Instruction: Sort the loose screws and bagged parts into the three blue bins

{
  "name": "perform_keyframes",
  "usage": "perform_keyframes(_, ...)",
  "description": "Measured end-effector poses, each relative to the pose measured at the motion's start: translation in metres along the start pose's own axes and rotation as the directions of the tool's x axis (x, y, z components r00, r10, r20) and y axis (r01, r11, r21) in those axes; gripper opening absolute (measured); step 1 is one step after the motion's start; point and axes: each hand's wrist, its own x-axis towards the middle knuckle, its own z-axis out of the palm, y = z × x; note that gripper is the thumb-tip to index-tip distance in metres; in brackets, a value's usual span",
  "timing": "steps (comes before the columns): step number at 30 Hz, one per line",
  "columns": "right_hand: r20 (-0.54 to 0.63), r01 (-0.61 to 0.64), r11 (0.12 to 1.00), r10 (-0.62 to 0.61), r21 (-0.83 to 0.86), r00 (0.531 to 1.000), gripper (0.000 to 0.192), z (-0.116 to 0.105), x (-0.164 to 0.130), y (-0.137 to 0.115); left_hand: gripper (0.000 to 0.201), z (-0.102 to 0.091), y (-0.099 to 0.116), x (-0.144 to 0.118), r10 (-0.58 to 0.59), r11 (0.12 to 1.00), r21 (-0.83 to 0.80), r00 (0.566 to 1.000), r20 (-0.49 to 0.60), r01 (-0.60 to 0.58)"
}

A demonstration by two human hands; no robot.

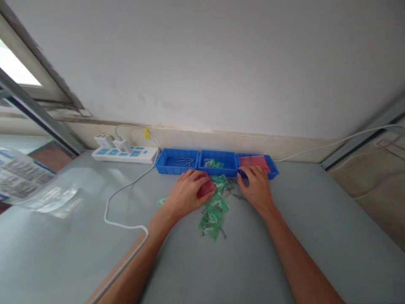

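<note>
My left hand [186, 192] is curled round a pink plastic packet [206, 188], thumb on the near side and fingers on the far side. Under and beside it lie small green bags [211, 217] with screws showing through, spread down the table. Loose screws [230, 181] are scattered between my two hands. My right hand [257, 188] is at the front edge of the right blue bin, thumb and fingers apart, with nothing seen in its grip. That bin [274, 171] holds a flat pink packet [255, 161]. Part of another green bag [162, 202] shows left of my left hand.
The left blue bin [160, 169] has a few long screws; the middle one [218, 171] has a green bag. A white power strip [142, 158] with plugs stands by the wall. Its white cable [123, 226] crosses my left forearm. A clear plastic package [47, 190] lies far left.
</note>
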Motion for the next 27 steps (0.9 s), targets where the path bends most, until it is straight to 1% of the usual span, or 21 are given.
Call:
perform_keyframes(5,-0.007,-0.027,0.994,0.027,0.104,1.0,0.026,0.002,0.0,0.003,0.027,0.004,0.008,-0.001,-0.004,1.0,0.014,1.0,-0.001,0.004)
perform_keyframes(7,-0.021,-0.016,0.992,0.019,0.121,1.0,0.025,0.002,0.0,0.003,0.026,0.005,0.01,-0.001,-0.01,1.0,0.01,1.0,0.0,0.01)
perform_keyframes(10,-0.09,0.026,0.995,-0.017,0.1,0.996,0.024,0.0,0.001,-0.003,0.029,0.004,0.01,-0.001,-0.024,0.999,-0.023,1.0,0.014,0.024)
perform_keyframes(13,-0.155,0.067,0.99,-0.047,0.122,0.987,0.025,-0.004,0.003,-0.017,0.037,-0.001,0.005,-0.003,-0.044,0.997,-0.069,0.998,0.035,0.046)
perform_keyframes(15,-0.148,0.114,0.977,-0.088,0.182,0.985,0.025,-0.006,0.003,-0.029,0.042,-0.007,0.002,-0.005,-0.038,0.993,-0.106,0.997,0.064,0.045)
perform_keyframes(18,-0.102,0.183,0.946,-0.161,0.266,0.982,0.026,-0.006,0.0,-0.045,0.047,-0.015,0.0,-0.007,-0.014,0.988,-0.15,0.995,0.095,0.028)
perform_keyframes(21,-0.06,0.212,0.927,-0.203,0.31,0.977,0.026,-0.005,-0.003,-0.054,0.05,-0.02,0.0,-0.008,0.0,0.986,-0.167,0.996,0.093,0.016)
perform_keyframes(23,-0.053,0.214,0.915,-0.209,0.342,0.976,0.025,-0.005,-0.004,-0.056,0.044,-0.022,0.0,-0.007,-0.019,0.982,-0.185,0.999,0.045,0.027)
perform_keyframes(25,-0.059,0.18,0.9,-0.171,0.396,0.983,0.025,-0.006,-0.005,-0.057,0.038,-0.024,0.001,-0.005,-0.076,0.969,-0.242,0.995,-0.069,0.058)
perform_keyframes(26,-0.059,0.141,0.889,-0.127,0.435,0.99,0.024,-0.007,-0.005,-0.057,0.035,-0.024,0.002,-0.004,-0.125,0.954,-0.289,0.982,-0.142,0.08)
perform_keyframes(27,-0.052,0.085,0.87,-0.068,0.485,0.996,0.023,-0.008,-0.005,-0.058,0.033,-0.025,0.004,-0.002,-0.191,0.93,-0.352,0.958,-0.213,0.107)
